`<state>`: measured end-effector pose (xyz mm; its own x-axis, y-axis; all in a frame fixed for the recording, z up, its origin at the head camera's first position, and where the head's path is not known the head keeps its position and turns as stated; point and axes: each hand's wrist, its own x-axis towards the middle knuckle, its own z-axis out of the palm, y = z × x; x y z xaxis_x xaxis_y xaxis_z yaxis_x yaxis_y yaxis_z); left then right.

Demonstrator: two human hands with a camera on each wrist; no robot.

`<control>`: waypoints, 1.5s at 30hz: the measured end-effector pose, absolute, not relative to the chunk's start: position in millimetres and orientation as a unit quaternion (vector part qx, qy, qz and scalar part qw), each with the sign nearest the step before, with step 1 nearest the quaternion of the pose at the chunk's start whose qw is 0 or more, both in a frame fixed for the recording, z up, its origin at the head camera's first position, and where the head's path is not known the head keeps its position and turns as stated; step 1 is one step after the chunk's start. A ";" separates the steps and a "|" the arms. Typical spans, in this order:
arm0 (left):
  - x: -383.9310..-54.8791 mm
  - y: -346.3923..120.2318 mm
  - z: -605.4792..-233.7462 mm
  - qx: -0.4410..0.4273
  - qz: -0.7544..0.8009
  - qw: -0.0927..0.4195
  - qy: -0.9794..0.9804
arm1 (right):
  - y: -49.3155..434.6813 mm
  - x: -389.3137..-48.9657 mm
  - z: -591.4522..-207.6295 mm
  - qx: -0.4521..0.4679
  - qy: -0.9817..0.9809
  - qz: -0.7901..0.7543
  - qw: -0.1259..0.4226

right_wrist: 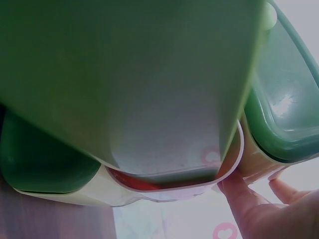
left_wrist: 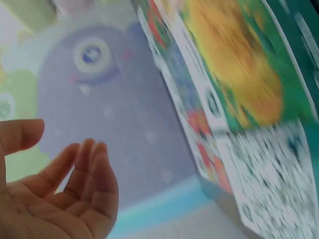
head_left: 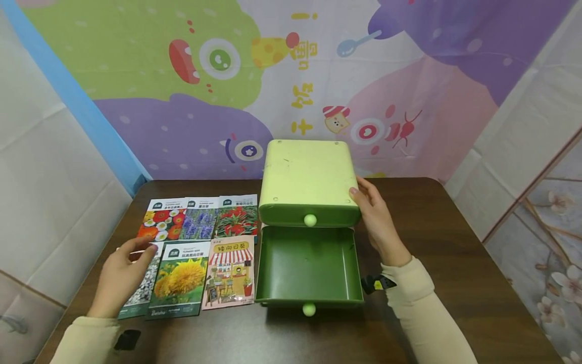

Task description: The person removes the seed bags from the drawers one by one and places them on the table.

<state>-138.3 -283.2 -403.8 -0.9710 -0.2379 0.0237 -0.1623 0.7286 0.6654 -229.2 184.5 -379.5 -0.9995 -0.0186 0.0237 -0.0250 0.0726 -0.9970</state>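
Note:
On the table stands a small drawer box (head_left: 311, 172) with a pale yellow-green top and green drawers with round knobs. Its drawer (head_left: 309, 263) below the top one is pulled out, the green floor showing. My right hand (head_left: 379, 222) rests against the box's right side, thumb at the top edge; in the right wrist view its fingers (right_wrist: 237, 196) touch the side beside the pulled-out drawer (right_wrist: 164, 99). My left hand (head_left: 123, 273) hovers over the flower seed packets, fingers loosely bent and nothing between them. Nearest it are a white-flower packet (head_left: 142, 290) and a yellow sunflower packet (head_left: 181, 280).
Three more seed packets lie behind: mixed red and white flowers (head_left: 163, 222), lavender (head_left: 198, 222) and red flowers (head_left: 236, 217). A pink packet (head_left: 229, 273) lies left of the drawer. A cartoon cloth (head_left: 182, 126) hangs behind the brown table (head_left: 432, 227).

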 end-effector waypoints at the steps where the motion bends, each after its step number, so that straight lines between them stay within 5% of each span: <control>1: -137.0 -276.5 -402.0 0.085 -0.356 0.049 -0.929 | 184.3 -229.1 -379.5 0.014 -0.733 0.680 0.003; 26: -95.0 -147.7 -395.6 -0.185 -0.432 -0.079 -0.879 | 184.7 -229.6 -380.2 0.020 -0.732 0.681 0.006; 35: -85.3 -136.8 -392.9 -0.165 -0.444 -0.050 -0.879 | 184.7 -229.7 -381.2 0.023 -0.731 0.682 0.004; 45: -78.8 -126.2 -395.9 -0.236 -0.459 -0.129 -0.847 | 184.7 -229.2 -380.6 0.015 -0.732 0.682 0.004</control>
